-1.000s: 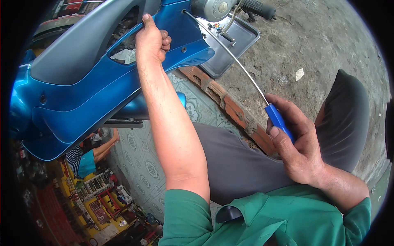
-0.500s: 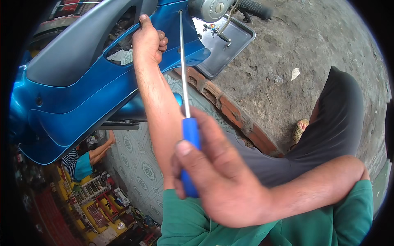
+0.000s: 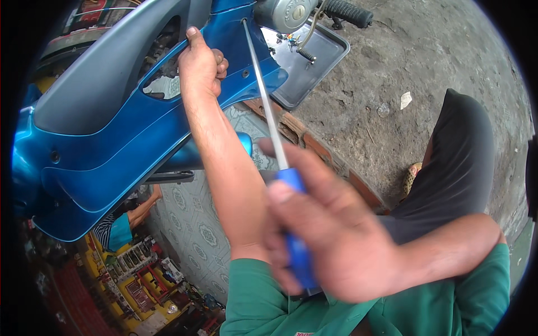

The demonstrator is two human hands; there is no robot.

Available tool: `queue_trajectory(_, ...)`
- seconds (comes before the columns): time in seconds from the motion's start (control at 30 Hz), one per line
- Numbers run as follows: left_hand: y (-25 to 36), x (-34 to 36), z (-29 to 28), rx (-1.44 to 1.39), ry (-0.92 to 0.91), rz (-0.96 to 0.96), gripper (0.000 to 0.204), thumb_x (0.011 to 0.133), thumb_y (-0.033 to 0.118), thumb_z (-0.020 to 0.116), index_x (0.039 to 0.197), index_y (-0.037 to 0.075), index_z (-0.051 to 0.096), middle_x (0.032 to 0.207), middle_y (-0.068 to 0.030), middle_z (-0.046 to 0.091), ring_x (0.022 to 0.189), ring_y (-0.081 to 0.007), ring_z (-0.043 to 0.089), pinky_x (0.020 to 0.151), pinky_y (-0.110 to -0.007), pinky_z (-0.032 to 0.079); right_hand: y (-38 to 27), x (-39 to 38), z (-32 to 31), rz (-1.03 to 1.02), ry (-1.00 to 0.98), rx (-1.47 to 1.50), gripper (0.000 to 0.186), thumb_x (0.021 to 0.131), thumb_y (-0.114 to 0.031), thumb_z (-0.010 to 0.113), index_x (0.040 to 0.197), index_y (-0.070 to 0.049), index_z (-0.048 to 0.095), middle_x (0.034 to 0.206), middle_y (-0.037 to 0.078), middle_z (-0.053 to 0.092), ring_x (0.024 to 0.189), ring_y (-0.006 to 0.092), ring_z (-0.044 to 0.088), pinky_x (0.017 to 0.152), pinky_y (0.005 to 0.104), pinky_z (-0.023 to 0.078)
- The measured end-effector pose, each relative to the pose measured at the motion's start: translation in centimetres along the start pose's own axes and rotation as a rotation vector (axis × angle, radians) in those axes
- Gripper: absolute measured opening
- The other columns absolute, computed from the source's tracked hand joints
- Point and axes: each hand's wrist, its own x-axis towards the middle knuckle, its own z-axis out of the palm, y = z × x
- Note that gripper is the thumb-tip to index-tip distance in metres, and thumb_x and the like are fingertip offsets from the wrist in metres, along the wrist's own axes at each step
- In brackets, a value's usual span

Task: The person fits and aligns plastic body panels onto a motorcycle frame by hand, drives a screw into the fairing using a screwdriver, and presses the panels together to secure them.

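My right hand (image 3: 342,235) is closed round the blue handle (image 3: 292,178) of a long screwdriver, its fingers slightly blurred. The bare steel shaft (image 3: 263,89) slants up and away, and its tip sits at a small hole near the top of a blue motorbike body panel (image 3: 106,131). Against that panel, left of the shaft, my left hand (image 3: 200,67) is closed round its edge beside an opening, thumb up and fingers curled. A dark screw or fastener (image 3: 245,73) shows in the panel below the screwdriver tip.
Beyond the panel lies a grey metal tray (image 3: 314,73) with small loose parts and a black-ended lever over it. A handlebar grip (image 3: 347,12) juts out above. Bricks (image 3: 314,147) edge the tiled floor. Another person (image 3: 120,227) and yellow tool trays (image 3: 140,285) are at lower left.
The screwdriver handle and my right hand have swung to the right, so the shaft slants more. Its tip stays at the same hole, and my left hand keeps its place on the panel.
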Motion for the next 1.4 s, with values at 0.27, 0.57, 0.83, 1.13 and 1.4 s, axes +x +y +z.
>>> queue_trajectory(0.27, -1.5, 1.4, 0.0, -0.05, 0.004, 0.014, 0.055, 0.108, 0.05, 0.049, 0.086, 0.001, 0.052, 0.056, -0.0015, 0.044, 0.045, -0.0094, 0.043, 0.042, -0.026, 0.028, -10.0, -1.7, -7.6, 0.164, 0.078, -0.596, 0.054, 0.109, -0.027, 0.048, 0.156, -0.005, 0.034, 0.061, 0.005, 0.048, 0.041, 0.0132, 0.045, 0.042, 0.0266, 0.043)
queue_trajectory(0.57, -2.1, -0.5, 2.7, 0.351, 0.323, 0.32, 0.052, 0.088, 0.034, 0.084, 0.095, -0.011, 0.059, 0.064, -0.0107, 0.062, 0.048, -0.0134, 0.055, 0.044, -0.027, 0.039, -8.3, -3.8, -8.6, 0.115, 0.126, -0.883, 0.049, 0.107, -0.02, 0.05, 0.151, -0.005, 0.038, 0.065, 0.0, 0.048, 0.049, 0.0079, 0.047, 0.048, 0.0223, 0.041)
queue_trajectory(0.83, -0.8, 0.1, 1.0, 0.352, 0.186, 0.148, 0.056, 0.087, 0.037, 0.084, 0.1, -0.012, 0.06, 0.066, -0.0104, 0.064, 0.05, -0.0134, 0.057, 0.046, -0.025, 0.041, -4.8, -2.2, -8.8, -0.028, 0.083, -0.751, 0.05, 0.107, -0.02, 0.05, 0.153, -0.006, 0.035, 0.073, 0.0, 0.05, 0.057, 0.0069, 0.049, 0.052, 0.0227, 0.044)
queue_trajectory(1.13, -1.1, 0.7, -0.2, 0.353, 0.116, 0.144, 0.065, 0.088, 0.041, 0.082, 0.114, -0.015, 0.062, 0.067, -0.0104, 0.064, 0.054, -0.0116, 0.059, 0.048, -0.023, 0.042, -3.3, -2.0, -7.9, 0.041, 0.081, -0.64, 0.052, 0.107, -0.021, 0.05, 0.154, -0.006, 0.032, 0.075, 0.001, 0.051, 0.063, 0.0072, 0.051, 0.053, 0.023, 0.045)
queue_trajectory(1.4, -0.7, 0.2, -0.1, 0.382, 0.108, 0.125, 0.062, 0.089, 0.041, 0.081, 0.111, -0.014, 0.063, 0.067, -0.0105, 0.064, 0.054, -0.0111, 0.059, 0.05, -0.024, 0.045, -2.2, -1.7, -7.9, 0.025, 0.071, -0.622, 0.052, 0.108, -0.019, 0.05, 0.154, -0.006, 0.03, 0.075, 0.001, 0.051, 0.062, 0.0077, 0.05, 0.053, 0.0229, 0.045)
